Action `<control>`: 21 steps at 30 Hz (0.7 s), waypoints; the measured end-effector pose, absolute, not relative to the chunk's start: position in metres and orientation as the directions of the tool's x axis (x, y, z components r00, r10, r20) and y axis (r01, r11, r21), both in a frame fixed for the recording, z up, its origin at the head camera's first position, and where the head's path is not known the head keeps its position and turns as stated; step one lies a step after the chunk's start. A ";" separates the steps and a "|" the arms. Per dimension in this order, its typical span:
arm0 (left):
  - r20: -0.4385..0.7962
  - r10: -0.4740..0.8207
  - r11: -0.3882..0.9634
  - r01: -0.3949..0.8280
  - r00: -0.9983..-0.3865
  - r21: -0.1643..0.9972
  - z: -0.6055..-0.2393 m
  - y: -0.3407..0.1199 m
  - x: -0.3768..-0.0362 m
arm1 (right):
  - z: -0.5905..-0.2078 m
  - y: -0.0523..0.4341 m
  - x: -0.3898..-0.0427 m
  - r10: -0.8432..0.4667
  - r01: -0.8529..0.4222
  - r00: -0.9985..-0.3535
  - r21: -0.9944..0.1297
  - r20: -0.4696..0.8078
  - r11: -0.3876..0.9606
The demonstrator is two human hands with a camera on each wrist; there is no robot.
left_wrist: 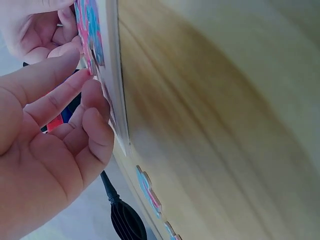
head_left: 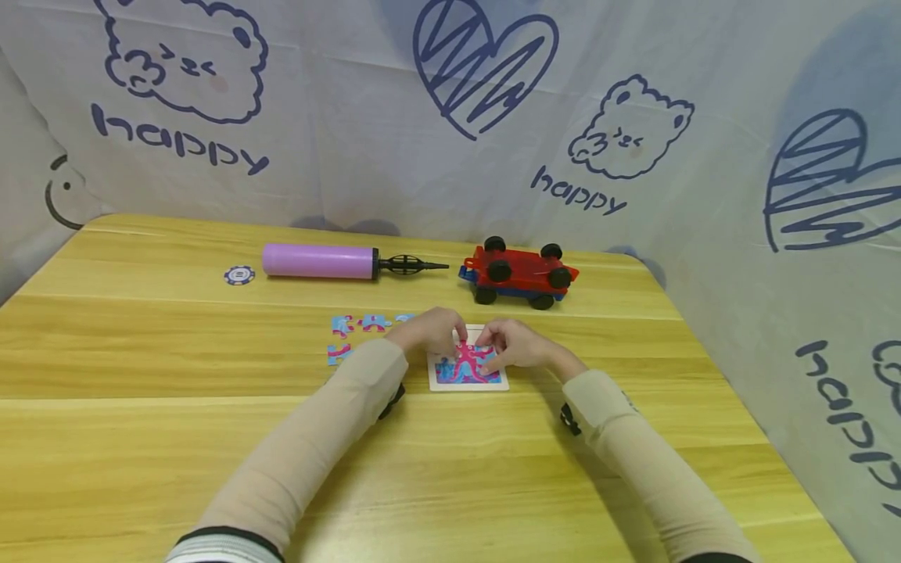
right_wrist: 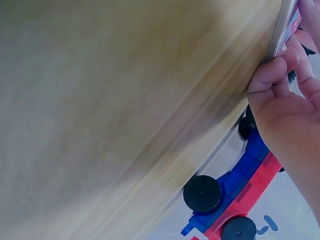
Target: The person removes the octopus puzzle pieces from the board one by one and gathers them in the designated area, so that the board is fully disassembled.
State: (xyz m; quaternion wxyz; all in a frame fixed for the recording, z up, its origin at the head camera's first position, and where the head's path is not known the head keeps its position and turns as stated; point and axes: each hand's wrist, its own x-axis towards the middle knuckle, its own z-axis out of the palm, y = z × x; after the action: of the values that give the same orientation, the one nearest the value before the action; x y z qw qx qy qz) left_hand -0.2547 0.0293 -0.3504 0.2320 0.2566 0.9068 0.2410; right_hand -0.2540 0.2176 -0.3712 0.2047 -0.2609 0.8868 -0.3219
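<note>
A small square jigsaw puzzle (head_left: 470, 374) with a pink octopus on blue lies in a pale tray (head_left: 435, 386), its lower part filled with pieces. My left hand (head_left: 431, 331) reaches over the tray's upper left. In the left wrist view, its thumb and index finger pinch the edge of a puzzle piece (left_wrist: 92, 64), the other fingers curled beside the tray. From the right, my right hand (head_left: 519, 344) touches the puzzle, thumb and index finger spread apart. Its lower fingers rest against the tray's side in the right wrist view. Fingers partly hide the upper pieces.
Several loose puzzle pieces (head_left: 375, 322) lie left of the tray, partly behind the left forearm. Farther back are a purple hand pump (head_left: 320, 261), a poker chip (head_left: 239, 275) and a red and blue toy vehicle (head_left: 521, 270) stacked wheels up. A printed cloth (head_left: 366, 156) hangs behind the table.
</note>
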 end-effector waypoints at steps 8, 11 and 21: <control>-0.282 0.575 0.754 0.362 -0.768 0.548 -0.352 0.031 -0.255 | -0.373 0.218 -0.255 -0.609 -0.355 -0.773 -0.676 -0.176 0.646; -0.279 0.573 0.757 0.368 -0.770 0.541 -0.352 0.032 -0.255 | -0.372 0.218 -0.255 -0.608 -0.347 -0.775 -0.686 -0.175 0.640; -0.297 0.564 0.780 0.379 -0.770 0.499 -0.352 0.036 -0.255 | -0.373 0.216 -0.254 -0.613 -0.351 -0.774 -0.695 -0.162 0.627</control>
State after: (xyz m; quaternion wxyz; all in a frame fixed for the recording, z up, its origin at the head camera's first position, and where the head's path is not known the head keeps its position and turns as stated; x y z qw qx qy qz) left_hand -0.2554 0.0362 -0.3521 0.2210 0.2571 0.9170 0.2100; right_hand -0.2539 0.2158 -0.3726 0.1956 -0.2737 0.8805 -0.3340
